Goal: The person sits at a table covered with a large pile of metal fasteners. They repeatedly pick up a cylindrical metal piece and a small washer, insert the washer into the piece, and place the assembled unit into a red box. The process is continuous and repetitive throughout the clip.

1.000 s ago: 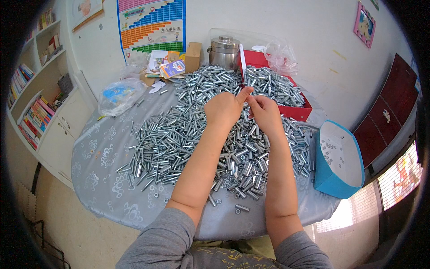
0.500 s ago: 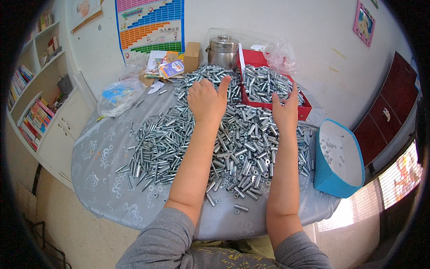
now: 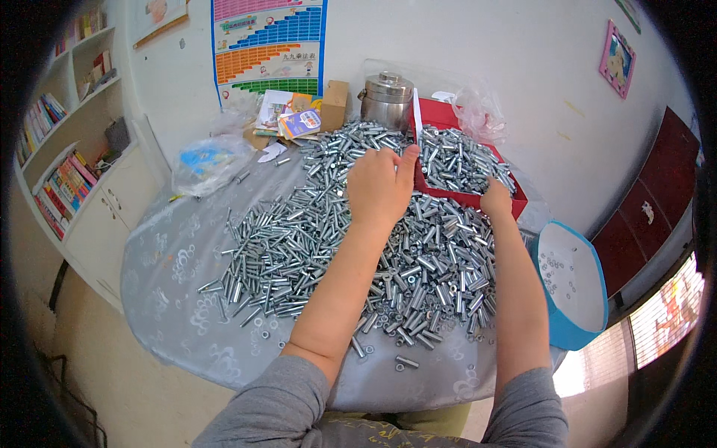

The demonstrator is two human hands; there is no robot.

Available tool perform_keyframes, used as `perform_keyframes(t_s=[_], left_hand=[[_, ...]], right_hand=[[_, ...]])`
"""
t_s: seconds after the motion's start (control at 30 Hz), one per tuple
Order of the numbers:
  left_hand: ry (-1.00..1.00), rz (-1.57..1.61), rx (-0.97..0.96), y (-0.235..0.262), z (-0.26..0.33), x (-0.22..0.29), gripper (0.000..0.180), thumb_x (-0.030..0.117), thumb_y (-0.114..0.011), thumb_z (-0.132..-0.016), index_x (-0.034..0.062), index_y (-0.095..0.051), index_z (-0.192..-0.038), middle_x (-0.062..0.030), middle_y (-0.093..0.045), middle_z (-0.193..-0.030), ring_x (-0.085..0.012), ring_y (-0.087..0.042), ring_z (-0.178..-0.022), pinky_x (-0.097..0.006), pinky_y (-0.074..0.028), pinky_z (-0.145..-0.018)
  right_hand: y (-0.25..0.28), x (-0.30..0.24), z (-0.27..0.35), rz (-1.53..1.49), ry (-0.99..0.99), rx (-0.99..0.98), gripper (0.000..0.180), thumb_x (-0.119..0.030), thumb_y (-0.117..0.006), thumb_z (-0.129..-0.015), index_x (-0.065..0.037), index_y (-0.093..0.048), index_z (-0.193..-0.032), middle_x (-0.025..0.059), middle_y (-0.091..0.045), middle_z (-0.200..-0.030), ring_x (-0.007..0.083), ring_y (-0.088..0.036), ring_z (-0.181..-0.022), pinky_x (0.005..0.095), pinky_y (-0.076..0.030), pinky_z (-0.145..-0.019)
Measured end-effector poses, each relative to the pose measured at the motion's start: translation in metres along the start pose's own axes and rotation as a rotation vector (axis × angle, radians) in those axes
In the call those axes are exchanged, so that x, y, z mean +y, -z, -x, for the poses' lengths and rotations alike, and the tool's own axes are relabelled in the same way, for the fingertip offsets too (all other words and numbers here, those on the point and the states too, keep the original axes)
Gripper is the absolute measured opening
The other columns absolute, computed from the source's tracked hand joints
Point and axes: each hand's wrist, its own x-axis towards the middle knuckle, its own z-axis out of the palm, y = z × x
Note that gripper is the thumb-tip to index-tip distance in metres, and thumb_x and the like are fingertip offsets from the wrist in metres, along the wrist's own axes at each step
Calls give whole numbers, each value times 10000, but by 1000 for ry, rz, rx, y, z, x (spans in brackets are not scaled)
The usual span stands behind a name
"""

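Centrally, fasteners [image 3: 280, 243] cover a grey patterned table [image 3: 168, 299] below a printed wall chart [image 3: 269, 48]; left hand [image 3: 379, 187] above them, right hand [image 3: 497, 200] at the red box [image 3: 457, 196]; neither grip can be told.

Shirt [image 3: 336, 433] is showing grey; yellow script-like markings [image 3: 382, 431] are running across its front. Left short sleeve [image 3: 275, 403] and right short sleeve [image 3: 527, 409], flanking the shirt, are matching its grey and creasing. Yellow-green cloth [image 3: 444, 420] is showing just beyond the shirt. Left hand [image 3: 379, 185], right hand [image 3: 496, 201] are showing bare.
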Motion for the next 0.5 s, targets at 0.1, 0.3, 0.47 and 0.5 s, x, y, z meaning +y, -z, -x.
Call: perform_keyframes(t_s=[0.1, 0.3, 0.47, 0.5], left_hand=[[-35, 90, 8, -1, 2, 7, 466, 395, -473, -896, 4, -561, -658, -154, -572, -691, -339, -550, -703, -443, -416, -634], [-81, 123, 35, -2, 3, 6, 442, 364, -488, -893, 13, -527, -628, -129, -537, -649, -313, -527, -647, -423, -399, -602], [-75, 124, 17, -2, 3, 10, 398, 355, -517, -869, 27, -558, -648, -126, -560, -667, -310, -546, -669, -423, -416, -621], [-72, 127, 9, -2, 3, 11, 380, 353, -534, -855, 35, -569, -650, -123, -569, -673, -308, -553, -676, -424, -422, -626]], right_hand=[[-14, 16, 5, 299, 229, 187, 494, -123, -553, -781, -173, -462, -1264, 86, -537, -1204, 286, -498, -1118, 426, -442, -881], [5, 11, 4, 359, 333, 97, 297, -72, -566, -759, -127, -595, -1050, 131, -628, -968, 301, -585, -917, 407, -470, -796], [13, 21, 17, 299, 388, 191, 176, -148, -564, -795, -101, -634, -949, 143, -639, -840, 305, -604, -816, 417, -471, -735], [15, 21, 18, 302, 363, 180, 174, -166, -555, -810, -94, -633, -947, 146, -640, -833, 308, -606, -806, 420, -472, -728]])
